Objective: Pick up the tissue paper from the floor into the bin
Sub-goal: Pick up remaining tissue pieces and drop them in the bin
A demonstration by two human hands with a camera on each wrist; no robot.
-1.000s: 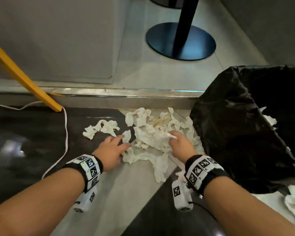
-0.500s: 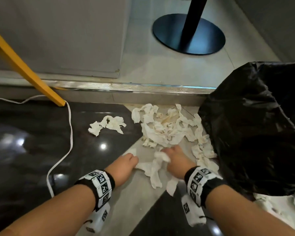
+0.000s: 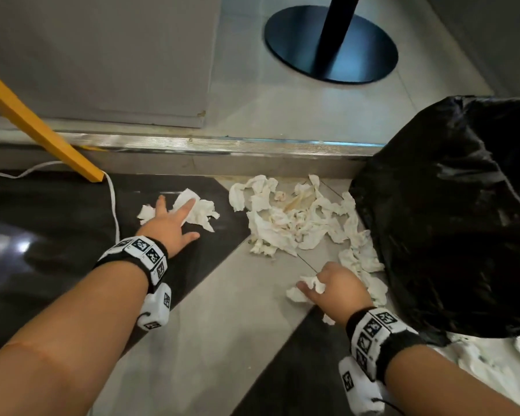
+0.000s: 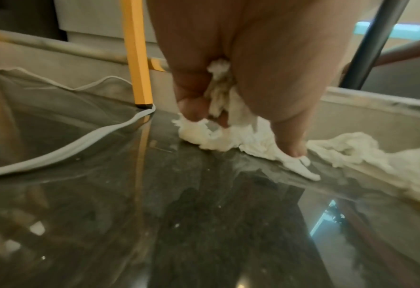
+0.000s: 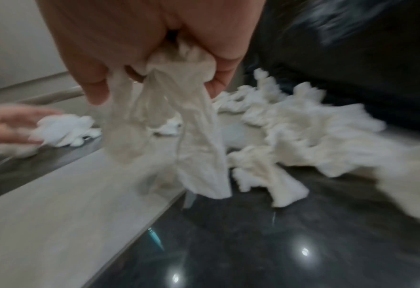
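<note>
I have my right hand (image 3: 338,288) low in the frame's lower right, its fingers curled tight round a bunch of tissue (image 5: 179,124); in the right wrist view the crumpled strips hang down from my fist, just above the pale floor tile (image 3: 210,319). My left hand (image 3: 170,222) reaches to the middle left of the head view and lies over a small clump of tissue (image 3: 200,210) on the dark glossy tile (image 3: 57,229). From above the fingers look spread, yet the left wrist view shows tissue bunched up between thumb (image 4: 191,105) and fingers (image 4: 290,136), so I read it as a narrow grip on that clump, part of which lies on the floor.

The main tissue pile (image 3: 294,217) is at centre frame, between my two hands, its right edge touching the bin bag (image 3: 451,211). That black bag fills the right side of the frame. More tissue (image 3: 499,361) lies in the bottom right corner, beside the bag.

A yellow leg (image 3: 42,130) slants down from the upper left, a white cable (image 3: 113,202) passing its foot. A black round base (image 3: 360,61) with a pole sits at the top, beyond the metal floor strip (image 3: 222,144).
</note>
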